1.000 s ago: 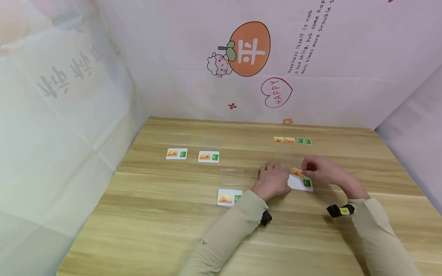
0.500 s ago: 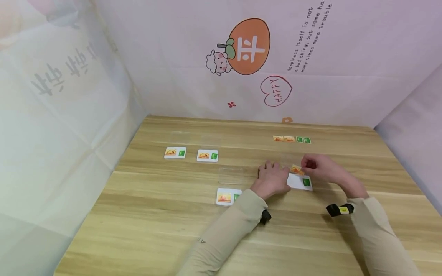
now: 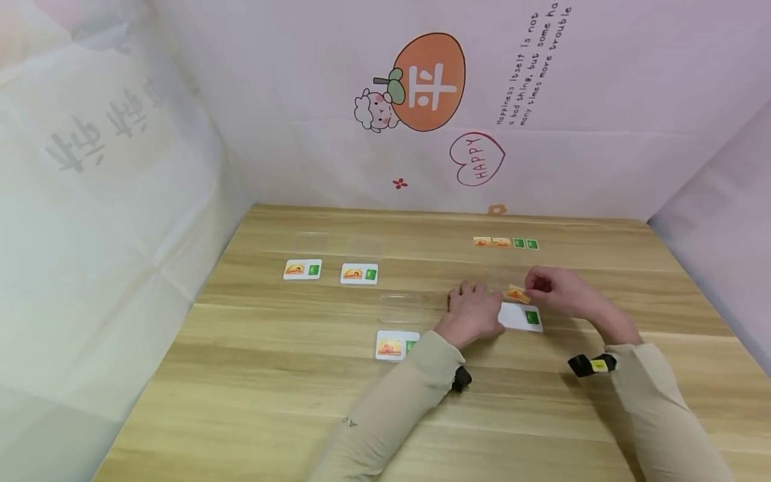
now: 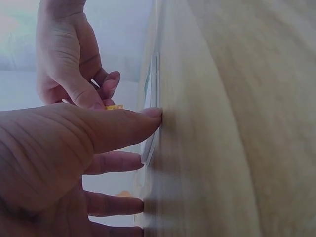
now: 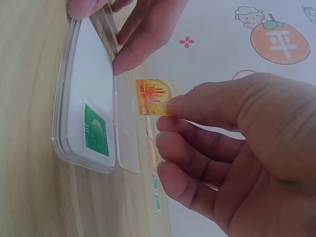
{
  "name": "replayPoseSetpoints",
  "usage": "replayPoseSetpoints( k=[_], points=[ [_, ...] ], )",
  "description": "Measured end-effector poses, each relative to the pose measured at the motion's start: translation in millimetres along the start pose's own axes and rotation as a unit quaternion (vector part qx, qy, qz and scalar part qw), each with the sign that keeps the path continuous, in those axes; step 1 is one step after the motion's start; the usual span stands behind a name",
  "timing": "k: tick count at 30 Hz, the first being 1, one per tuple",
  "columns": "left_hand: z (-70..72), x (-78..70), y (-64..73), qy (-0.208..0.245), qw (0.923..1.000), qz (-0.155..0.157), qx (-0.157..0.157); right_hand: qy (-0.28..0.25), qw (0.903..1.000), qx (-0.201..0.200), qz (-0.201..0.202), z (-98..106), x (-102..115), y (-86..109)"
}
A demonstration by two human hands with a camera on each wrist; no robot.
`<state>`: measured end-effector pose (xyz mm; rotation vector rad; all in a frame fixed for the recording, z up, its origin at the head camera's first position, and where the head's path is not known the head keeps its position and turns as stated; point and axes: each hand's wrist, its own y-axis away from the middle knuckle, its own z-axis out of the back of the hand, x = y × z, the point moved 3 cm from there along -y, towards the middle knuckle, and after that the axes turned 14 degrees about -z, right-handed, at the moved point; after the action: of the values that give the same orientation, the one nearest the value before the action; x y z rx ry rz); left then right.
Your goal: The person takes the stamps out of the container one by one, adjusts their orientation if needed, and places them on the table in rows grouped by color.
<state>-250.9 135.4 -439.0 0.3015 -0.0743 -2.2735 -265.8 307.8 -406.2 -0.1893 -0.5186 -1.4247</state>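
My right hand pinches an orange stamp by one edge, between thumb and index finger. The stamp hovers above the far side of a white card in a clear plastic case. At the card's right end is a green stamp. From the left, my left hand holds the case, its thumb on the near edge and index finger on the far edge. Behind the card lies the case's clear lid.
Two orange stamps and two green stamps lie in a row at the back. Further left are two cards bearing stamps. A third stamped card lies partly under my left sleeve, with a clear lid behind it.
The orange stamp in my right hand has shifted slightly away from the card, towards its far side. My left hand stays at the case.
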Motion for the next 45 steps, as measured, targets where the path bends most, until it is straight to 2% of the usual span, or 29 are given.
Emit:
replayPoseSetpoints(
  k=[9,17,24,34,45],
  points=[
    [1.0,2.3,1.7,0.007,1.0,0.001,-0.007,-0.004,0.9998,-0.021,-0.006,-1,1,-4.3],
    [1.5,0.8,3.3,0.004,1.0,0.001,0.0,-0.005,0.9995,-0.03,-0.004,-2,0,-5.4],
    [1.5,3.2,6.7,-0.001,0.9999,0.012,-0.005,-0.003,0.9988,-0.048,-0.005,-3,1,-7.5],
    [2.8,2.2,2.9,-0.003,1.0,0.007,-0.001,-0.009,0.998,-0.063,0.002,-2,-1,-8.4],
    [0.3,1.4,1.9,-0.002,0.9999,0.012,-0.002,-0.011,0.9981,-0.06,0.014,-1,0,-15.7]
  ],
)
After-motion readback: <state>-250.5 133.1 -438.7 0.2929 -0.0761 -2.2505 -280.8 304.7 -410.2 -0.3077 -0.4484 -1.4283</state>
